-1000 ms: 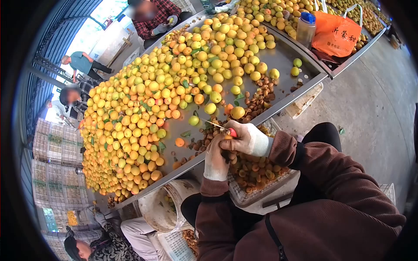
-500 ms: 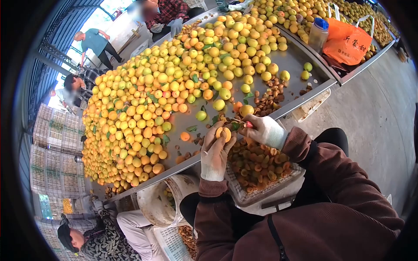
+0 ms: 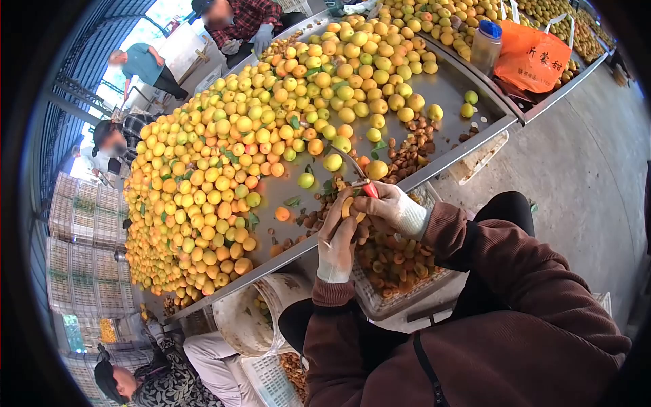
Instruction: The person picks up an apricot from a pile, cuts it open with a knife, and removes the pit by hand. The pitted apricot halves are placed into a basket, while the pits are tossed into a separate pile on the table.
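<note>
My left hand (image 3: 336, 247), in a pale glove, is closed around a cut apricot (image 3: 348, 207) near the metal table's front edge. My right hand (image 3: 397, 209), gloved too, grips a knife by its red handle (image 3: 370, 190); the thin curved blade points up and away over the table. The right fingertips meet the apricot, and part of the fruit is hidden between both hands. Below them, a crate (image 3: 380, 311) holds many split apricot halves (image 3: 400, 264). Brown pits (image 3: 415, 150) lie on the table beyond my right hand.
A large heap of apricots (image 3: 217, 156) covers the metal table (image 3: 285, 254). A dirty white bucket (image 3: 237, 325) stands left of my knees. An orange bag (image 3: 532, 61) and blue-lidded bottle (image 3: 485, 47) are at far right. Several people are around the table's far and left sides.
The knife's blade has swung upward, away from the apricot. My right hand has shifted left, its fingers now at the fruit. The view has moved slightly.
</note>
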The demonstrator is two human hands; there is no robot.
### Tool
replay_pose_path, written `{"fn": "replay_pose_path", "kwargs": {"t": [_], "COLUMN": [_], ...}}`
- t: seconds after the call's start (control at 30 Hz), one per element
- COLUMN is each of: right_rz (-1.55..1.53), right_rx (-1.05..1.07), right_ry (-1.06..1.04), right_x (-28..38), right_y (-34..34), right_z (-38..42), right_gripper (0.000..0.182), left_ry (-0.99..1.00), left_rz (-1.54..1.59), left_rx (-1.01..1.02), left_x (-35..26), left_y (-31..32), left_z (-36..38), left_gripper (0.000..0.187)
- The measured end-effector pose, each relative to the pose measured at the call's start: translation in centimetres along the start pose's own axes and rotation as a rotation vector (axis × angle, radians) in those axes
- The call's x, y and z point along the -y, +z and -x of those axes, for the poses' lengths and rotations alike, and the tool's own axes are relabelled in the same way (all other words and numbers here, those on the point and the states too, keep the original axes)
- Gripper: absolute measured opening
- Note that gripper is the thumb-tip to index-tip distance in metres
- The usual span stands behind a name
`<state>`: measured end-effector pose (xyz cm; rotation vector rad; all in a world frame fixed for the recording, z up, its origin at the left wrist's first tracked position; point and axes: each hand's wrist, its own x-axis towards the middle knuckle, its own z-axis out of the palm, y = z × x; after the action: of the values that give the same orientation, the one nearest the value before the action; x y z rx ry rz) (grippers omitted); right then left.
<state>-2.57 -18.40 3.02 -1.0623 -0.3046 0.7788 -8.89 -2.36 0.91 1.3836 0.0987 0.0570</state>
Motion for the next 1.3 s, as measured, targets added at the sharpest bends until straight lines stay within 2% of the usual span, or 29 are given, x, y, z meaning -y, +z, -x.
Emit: {"fn": "replay_pose_path", "kwargs": {"t": [0.17, 0.23, 0.33, 0.37, 0.4, 0.43, 0.5, 0.53, 0.57, 0.63, 0.67, 0.73, 0.77, 0.83, 1.03, 1.17, 1.3], "right_rz": [-0.09, -0.114, 0.045, 0.42, 0.793, 0.793, 0.96, 1.007, 1.009, 1.158, 1.157, 1.319, 1.363, 1.401, 1.551, 1.511, 1.427], "right_rx": [0.001, -0.004, -0.075, -0.254, -0.431, -0.432, -0.423, -0.382, -0.38, -0.35, -0.349, -0.258, -0.262, -0.287, -0.254, -0.238, -0.248], "right_ry": [0.042, 0.039, 0.096, -0.12, -0.341, -0.342, -0.381, -0.515, -0.513, -0.588, -0.587, -0.576, -0.593, -0.602, -0.521, -0.598, -0.631], "right_x": [-1.1, -1.1, -1.4, -2.9, -3.6, -3.2, -2.2, -2.2, -2.2, -2.3, -2.3, -1.9, -2.2, -2.7, -2.9, -3.2, -3.5], "right_y": [-0.8, -0.7, -0.8, -1.0, -1.2, -1.1, -1.2, -1.5, -1.7, -2.0, -2.0, -1.7, -1.6, -1.1, -0.3, -1.1, -1.3], "right_z": [-0.5, -0.6, -1.5, -2.4, -3.0, -2.9, -2.6, -2.8, -3.0, -3.2, -3.0, -2.8, -2.8, -2.8, -3.1, -3.9, -4.5], "right_gripper": [0.023, 0.022, 0.026, 0.029, 0.033, 0.033, 0.038, 0.038, 0.038, 0.038, 0.038, 0.04, 0.042, 0.044, 0.048, 0.039, 0.031], "left_ry": [0.0, 0.088, 0.049, 0.053, 0.098, 0.14, 0.074, 0.009, 0.009, 0.202, 0.201, 0.335, 0.241, 0.288, 0.255, 0.291, 0.243], "left_rz": [-0.159, -0.221, -0.234, -0.234, -0.095, 0.045, 0.155, 0.265, 0.268, -0.128, -0.128, -0.64, -0.49, -0.529, -0.431, -0.383, -0.402], "left_rx": [0.006, -0.025, -0.029, -0.029, -0.115, -0.199, -0.158, -0.12, -0.121, -0.08, -0.08, -0.162, -0.208, -0.231, -0.296, -0.277, -0.266], "left_x": [-0.6, -0.5, 0.2, 1.5, 3.5, 3.9, 3.4, 3.1, 3.2, 3.9, 4.4, 4.2, 3.4, 3.1, 4.4, 3.9, 4.4], "left_y": [0.3, 0.6, -0.1, -0.3, -0.2, 0.1, -0.1, -0.2, -0.4, -1.0, -1.4, -1.6, -0.9, -0.6, -0.9, -1.0, -1.7], "left_z": [-0.5, -0.7, -1.2, -1.7, -2.4, -2.7, -2.7, -2.7, -2.8, -2.7, -2.5, -2.6, -2.2, -2.1, -2.2, -2.1, -2.1], "left_gripper": [0.052, 0.051, 0.048, 0.048, 0.045, 0.041, 0.039, 0.037, 0.037, 0.033, 0.033, 0.03, 0.03, 0.032, 0.034, 0.032, 0.022]}}
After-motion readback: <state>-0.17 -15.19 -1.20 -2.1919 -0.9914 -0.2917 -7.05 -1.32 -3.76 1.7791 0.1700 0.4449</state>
